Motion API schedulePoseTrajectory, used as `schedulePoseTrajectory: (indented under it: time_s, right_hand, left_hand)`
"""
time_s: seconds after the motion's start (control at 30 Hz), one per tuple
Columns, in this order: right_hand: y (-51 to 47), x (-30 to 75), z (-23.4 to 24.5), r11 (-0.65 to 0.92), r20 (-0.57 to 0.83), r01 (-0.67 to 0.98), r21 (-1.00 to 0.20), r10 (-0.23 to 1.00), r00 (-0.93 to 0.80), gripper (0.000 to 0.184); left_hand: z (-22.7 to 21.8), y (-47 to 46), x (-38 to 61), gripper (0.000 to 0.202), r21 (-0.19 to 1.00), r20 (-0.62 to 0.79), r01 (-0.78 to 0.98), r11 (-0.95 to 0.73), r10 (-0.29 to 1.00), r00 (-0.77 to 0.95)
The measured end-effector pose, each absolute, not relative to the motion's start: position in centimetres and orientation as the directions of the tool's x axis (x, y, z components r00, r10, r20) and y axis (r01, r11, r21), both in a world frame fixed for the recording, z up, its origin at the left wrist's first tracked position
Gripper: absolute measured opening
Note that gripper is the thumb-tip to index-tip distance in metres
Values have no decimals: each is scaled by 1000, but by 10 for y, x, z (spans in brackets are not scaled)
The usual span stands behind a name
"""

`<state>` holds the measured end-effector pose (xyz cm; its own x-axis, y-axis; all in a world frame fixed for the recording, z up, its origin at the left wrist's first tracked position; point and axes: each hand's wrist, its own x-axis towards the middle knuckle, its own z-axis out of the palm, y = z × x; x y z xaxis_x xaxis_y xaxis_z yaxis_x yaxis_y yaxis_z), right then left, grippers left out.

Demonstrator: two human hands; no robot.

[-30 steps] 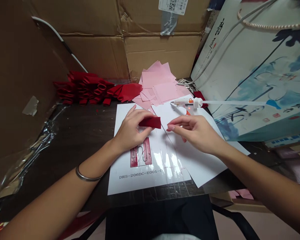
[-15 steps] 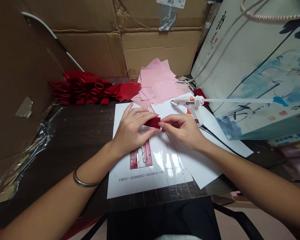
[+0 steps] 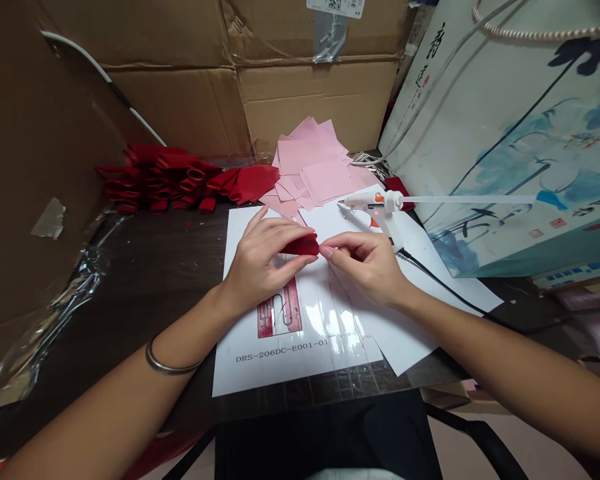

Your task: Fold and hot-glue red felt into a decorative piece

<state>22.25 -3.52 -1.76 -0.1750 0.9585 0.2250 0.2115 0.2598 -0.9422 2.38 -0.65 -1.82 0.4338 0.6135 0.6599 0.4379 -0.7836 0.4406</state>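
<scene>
My left hand (image 3: 263, 263) holds a small folded red paper piece (image 3: 300, 246) between thumb and fingers, just above a white printed sheet (image 3: 280, 360). My right hand (image 3: 367, 263) meets it from the right, its fingertips pinching the piece's right end. Both hands are closed on the same piece. A white hot glue gun (image 3: 377, 203) with a long clear glue stick lies just beyond my right hand, its black cord trailing to the right.
A pile of pink paper squares (image 3: 313, 170) lies behind the hands, with a heap of folded red pieces (image 3: 180, 180) to its left. Cardboard boxes (image 3: 300, 93) wall the back and left. A large painted paper bag (image 3: 520, 133) stands at right.
My right hand has moved left from open air to pinch the red piece's right end. The piece's upper edge now looks more curved.
</scene>
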Motion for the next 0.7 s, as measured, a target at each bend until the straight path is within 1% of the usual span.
schedulePoseTrajectory:
  time_s: [0.13, 0.23, 0.33, 0.57, 0.7]
  right_hand:
    - [-35, 223, -19, 245, 211, 196, -950, 961, -176, 22]
    - [-36, 223, -18, 265, 234, 189, -946, 957, -170, 20]
    - [-38, 222, -16, 289, 263, 184, -940, 953, -153, 18]
    - [-36, 222, -16, 332, 315, 167, -928, 941, -123, 18]
    - [-34, 222, -18, 325, 305, 165, -931, 943, -132, 18]
  left_hand:
    - [-18, -7, 24, 29, 471, 637, 432, -769, 636, 436]
    - [-18, -7, 23, 33, 504, 625, 412, -759, 650, 433]
    - [-19, -7, 22, 36, 515, 633, 357, -780, 626, 456]
    - [-22, -1, 20, 40, 391, 700, 283, -876, 482, 527]
    - [-24, 2, 20, 43, 376, 704, 261, -889, 457, 543]
